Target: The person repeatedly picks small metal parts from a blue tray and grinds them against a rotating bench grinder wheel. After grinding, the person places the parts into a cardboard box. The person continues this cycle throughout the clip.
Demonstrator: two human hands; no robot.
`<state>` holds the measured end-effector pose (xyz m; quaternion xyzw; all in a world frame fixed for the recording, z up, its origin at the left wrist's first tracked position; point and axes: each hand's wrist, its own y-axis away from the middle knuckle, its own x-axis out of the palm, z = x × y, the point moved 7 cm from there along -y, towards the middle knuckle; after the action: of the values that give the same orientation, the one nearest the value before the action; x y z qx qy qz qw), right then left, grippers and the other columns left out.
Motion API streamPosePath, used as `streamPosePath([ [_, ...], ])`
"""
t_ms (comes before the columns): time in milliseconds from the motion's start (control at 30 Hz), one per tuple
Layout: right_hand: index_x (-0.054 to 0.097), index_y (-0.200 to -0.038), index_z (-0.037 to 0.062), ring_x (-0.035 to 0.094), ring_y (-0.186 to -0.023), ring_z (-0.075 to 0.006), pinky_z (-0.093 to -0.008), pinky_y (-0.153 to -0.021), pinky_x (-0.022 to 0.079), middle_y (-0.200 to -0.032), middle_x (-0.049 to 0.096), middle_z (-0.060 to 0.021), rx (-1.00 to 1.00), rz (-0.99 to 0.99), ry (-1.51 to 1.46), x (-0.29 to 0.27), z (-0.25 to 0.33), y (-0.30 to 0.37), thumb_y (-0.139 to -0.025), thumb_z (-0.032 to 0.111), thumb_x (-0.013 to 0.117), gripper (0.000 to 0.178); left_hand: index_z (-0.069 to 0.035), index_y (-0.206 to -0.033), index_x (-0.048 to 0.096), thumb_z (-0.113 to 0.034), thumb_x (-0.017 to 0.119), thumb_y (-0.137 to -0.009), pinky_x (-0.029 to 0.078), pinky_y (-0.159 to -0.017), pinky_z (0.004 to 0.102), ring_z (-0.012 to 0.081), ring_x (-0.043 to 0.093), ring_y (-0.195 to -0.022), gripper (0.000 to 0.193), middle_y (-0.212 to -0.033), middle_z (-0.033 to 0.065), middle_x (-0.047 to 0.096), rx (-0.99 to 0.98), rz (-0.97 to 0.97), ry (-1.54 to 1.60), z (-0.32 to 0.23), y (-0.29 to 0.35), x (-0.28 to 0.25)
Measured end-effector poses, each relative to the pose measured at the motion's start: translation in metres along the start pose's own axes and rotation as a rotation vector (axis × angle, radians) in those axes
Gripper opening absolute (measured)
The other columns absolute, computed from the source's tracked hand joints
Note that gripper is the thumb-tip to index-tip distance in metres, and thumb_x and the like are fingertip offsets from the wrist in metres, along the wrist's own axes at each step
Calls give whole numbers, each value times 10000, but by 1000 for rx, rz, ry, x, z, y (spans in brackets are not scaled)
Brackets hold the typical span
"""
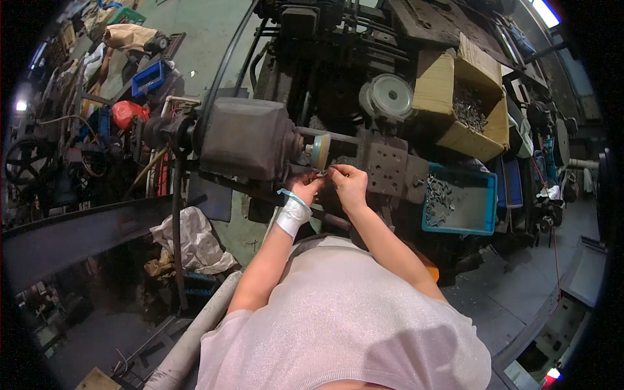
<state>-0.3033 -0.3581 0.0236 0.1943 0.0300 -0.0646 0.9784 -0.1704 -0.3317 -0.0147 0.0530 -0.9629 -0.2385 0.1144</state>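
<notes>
Just below a pale yellow and grey wheel on the machine's spindle, my two hands come together, fingertips nearly meeting. A small metal piece seems to sit between them, mostly hidden by the fingers. My left hand is closed in a pinch at its left side, and a white wrap with a light blue band circles that wrist. From the right, my right hand pinches at the same spot with thumb and index finger. Whether the piece touches the wheel cannot be made out.
A dark motor housing stands left of the wheel, a drilled metal block right of it. Further right are a blue tray and a cardboard box, both holding small metal parts. A round pulley sits behind.
</notes>
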Motion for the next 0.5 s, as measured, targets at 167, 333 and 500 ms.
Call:
streamPosePath([
  [167, 630, -823, -54, 475, -550, -56, -191, -475, 358, -661, 590, -27, -73, -38, 43, 0, 0, -9, -731, 65, 623, 150, -51, -823, 604, -117, 586, -759, 334, -464, 202, 64, 453, -537, 95, -668, -15, 551, -49, -58, 28, 1, -4, 4],
  [333, 639, -817, -41, 496, -548, -78, -232, -510, 398, -607, 601, -54, -152, -65, 66, 1, 12, -9, -720, 106, 626, 176, -49, -845, 604, -110, 599, -747, 327, -444, 207, 65, 447, -521, 116, -675, -10, 560, -105, -88, 36, 6, -6, 3],
  [500, 638, -822, -43, 508, -554, -79, -232, -514, 403, -615, 606, -47, -148, -59, 71, 4, 3, -13, -725, 98, 617, 173, -66, -774, 600, -138, 621, -736, 308, -406, 202, 55, 429, -477, 84, -619, -11, 541, -49, -144, 90, 3, -6, 2],
])
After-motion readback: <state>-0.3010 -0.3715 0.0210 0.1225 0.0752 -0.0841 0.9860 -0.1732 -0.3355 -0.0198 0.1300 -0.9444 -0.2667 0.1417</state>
